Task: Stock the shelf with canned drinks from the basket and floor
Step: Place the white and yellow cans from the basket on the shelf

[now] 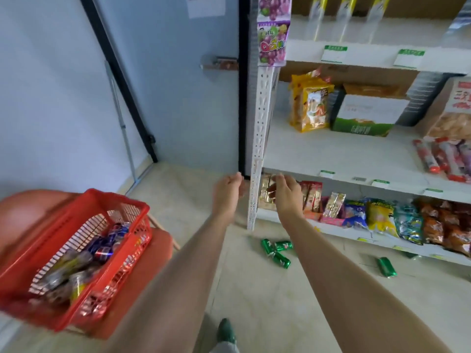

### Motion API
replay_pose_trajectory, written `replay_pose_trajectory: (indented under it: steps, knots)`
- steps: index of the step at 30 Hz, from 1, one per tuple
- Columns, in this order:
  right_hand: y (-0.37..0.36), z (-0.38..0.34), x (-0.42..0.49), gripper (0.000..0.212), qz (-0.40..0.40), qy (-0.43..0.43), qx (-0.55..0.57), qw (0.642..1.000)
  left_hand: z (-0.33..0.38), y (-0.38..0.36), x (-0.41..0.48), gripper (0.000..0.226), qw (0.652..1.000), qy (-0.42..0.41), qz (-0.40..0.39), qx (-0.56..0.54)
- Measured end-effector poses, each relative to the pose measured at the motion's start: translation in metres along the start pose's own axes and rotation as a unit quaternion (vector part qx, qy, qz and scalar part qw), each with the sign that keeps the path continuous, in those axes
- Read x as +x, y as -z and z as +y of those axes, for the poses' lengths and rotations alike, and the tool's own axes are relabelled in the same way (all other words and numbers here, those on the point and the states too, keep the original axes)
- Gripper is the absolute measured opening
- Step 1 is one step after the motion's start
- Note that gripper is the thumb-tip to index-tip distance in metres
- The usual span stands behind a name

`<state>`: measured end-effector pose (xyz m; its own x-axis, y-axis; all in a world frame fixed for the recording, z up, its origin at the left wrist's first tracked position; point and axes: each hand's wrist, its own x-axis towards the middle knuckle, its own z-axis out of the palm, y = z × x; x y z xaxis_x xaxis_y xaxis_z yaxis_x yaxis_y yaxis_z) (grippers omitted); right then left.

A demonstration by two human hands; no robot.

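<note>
shelving (331, 154) in white fills the right half of the frame, its tiers carrying snack bags and boxes. red basket (114, 276) sits at lower left on an orange seat (158, 245), with blue and silver cans (107, 248) lying inside it. left hand (228, 197) hangs at centre beside the shelf's perforated post (260, 138), fingers loose and spread, holding nothing. right hand (288, 197) reaches to gold packets (266, 192) on the lower tier; i cannot tell whether it pinches them. 3 green cans (280, 260) lie clustered on the floor at lower centre, 1 more green can (387, 267) to their right.
</note>
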<state>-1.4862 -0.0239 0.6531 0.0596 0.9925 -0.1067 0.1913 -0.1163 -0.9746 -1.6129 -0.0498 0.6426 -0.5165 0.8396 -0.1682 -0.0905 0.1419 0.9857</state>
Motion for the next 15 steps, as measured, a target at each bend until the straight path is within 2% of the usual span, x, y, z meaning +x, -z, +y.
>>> replay_pose_trajectory:
  steps: [8,12,15]
  knots:
    - [-0.164,0.005,-0.115,0.023,-0.153,-0.011,-0.014,0.988,-0.038,0.203,-0.032,0.018,0.985,0.034,0.168,-0.008]
    - [-0.254,0.001,-0.161,0.022,-0.217,-0.010,-0.026,0.976,-0.047,0.299,-0.031,0.024,0.977,0.034,0.210,0.007]
    - [-0.320,0.008,-0.187,0.029,-0.242,-0.007,-0.045,0.969,-0.053,0.361,-0.028,0.025,0.973,0.045,0.226,0.032]
